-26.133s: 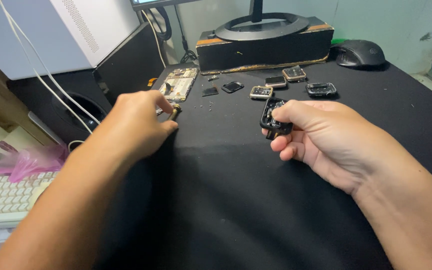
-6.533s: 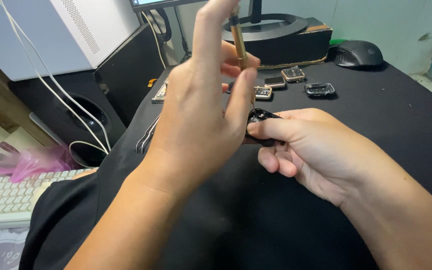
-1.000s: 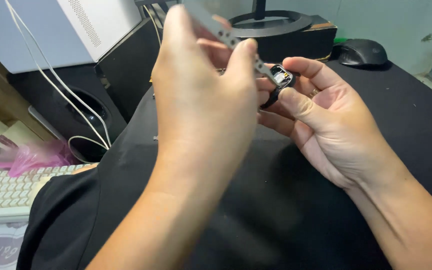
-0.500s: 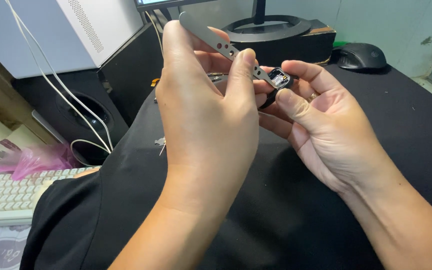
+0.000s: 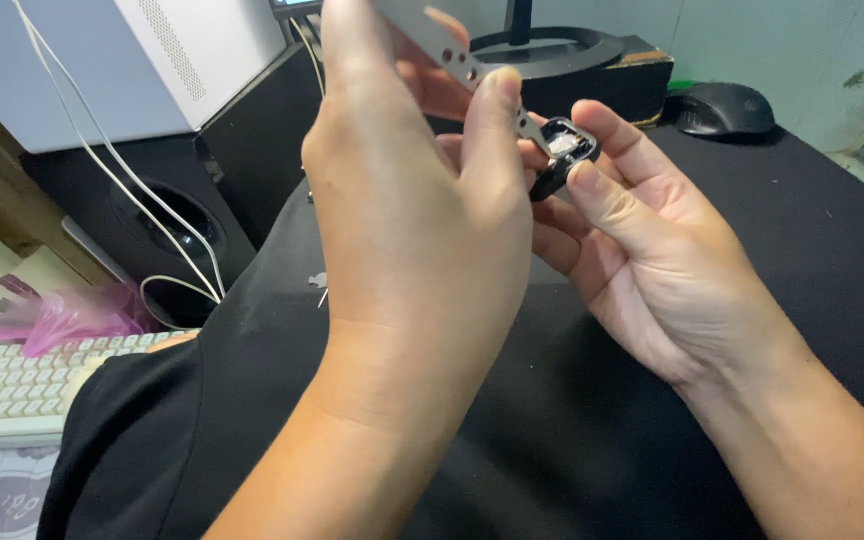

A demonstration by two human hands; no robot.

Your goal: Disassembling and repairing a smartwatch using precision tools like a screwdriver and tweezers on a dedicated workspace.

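Black cloth (image 5: 772,200) covers the desk; above it, the left hand (image 5: 417,200) pinches one pair of tweezers (image 5: 457,60), the right hand (image 5: 642,230) grips one small black case (image 5: 562,160).

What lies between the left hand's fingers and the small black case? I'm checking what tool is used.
In the head view, metal tweezers bridge left hand and black case, held by right hand.

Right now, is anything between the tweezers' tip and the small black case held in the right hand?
Nothing visible: the left hand holds the metal tweezers, whose tip reaches the open small black case pinched in the right hand.
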